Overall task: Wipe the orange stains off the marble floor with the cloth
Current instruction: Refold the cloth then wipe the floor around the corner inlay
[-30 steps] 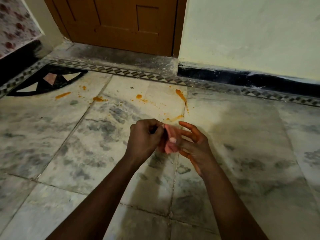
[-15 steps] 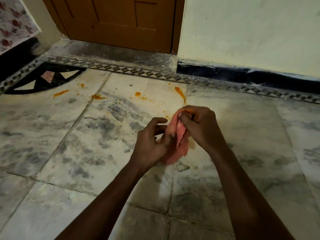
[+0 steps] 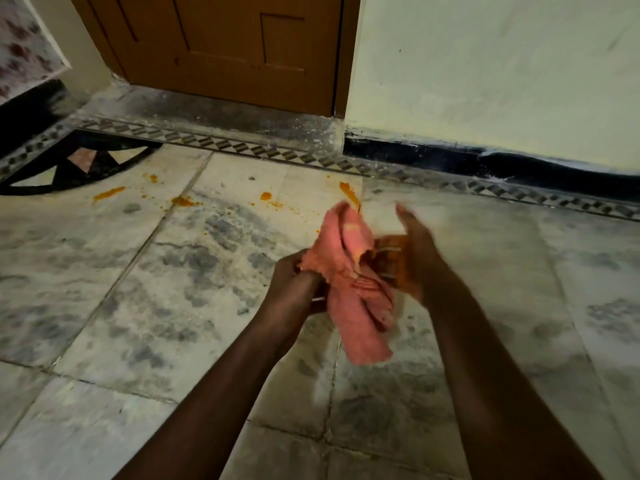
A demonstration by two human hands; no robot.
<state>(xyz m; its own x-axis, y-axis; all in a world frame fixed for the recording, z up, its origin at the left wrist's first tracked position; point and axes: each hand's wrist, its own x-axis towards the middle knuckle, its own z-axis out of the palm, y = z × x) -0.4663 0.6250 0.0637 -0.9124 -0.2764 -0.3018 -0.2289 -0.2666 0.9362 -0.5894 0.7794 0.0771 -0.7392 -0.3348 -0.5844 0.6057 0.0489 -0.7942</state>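
Observation:
A pink cloth [image 3: 349, 271] hangs above the marble floor [image 3: 173, 289] in the middle of the head view, partly unfolded and drooping. My left hand [image 3: 298, 275] grips its left part from below. My right hand [image 3: 412, 251] is just right of the cloth, blurred by motion, fingers stretched upward and palm toward the fabric; whether it touches the cloth is unclear. Orange stains lie on the floor beyond my hands: a streak [image 3: 348, 194] just past the cloth's top, a blob [image 3: 266, 196], a smear [image 3: 181, 201] on a tile joint and a streak [image 3: 109, 193] at the far left.
A brown wooden door [image 3: 221, 46] stands at the back, with a dusty sill below it. A pale wall with a black skirting [image 3: 485, 164] runs along the right. A patterned tile border [image 3: 242, 147] crosses the floor, and a black inlay [image 3: 69, 168] lies far left.
The bunched cloth has opened out and now hangs lower and longer. My right hand let go of its top pinch and moved to the right, fingers spread. My left hand still holds the cloth.

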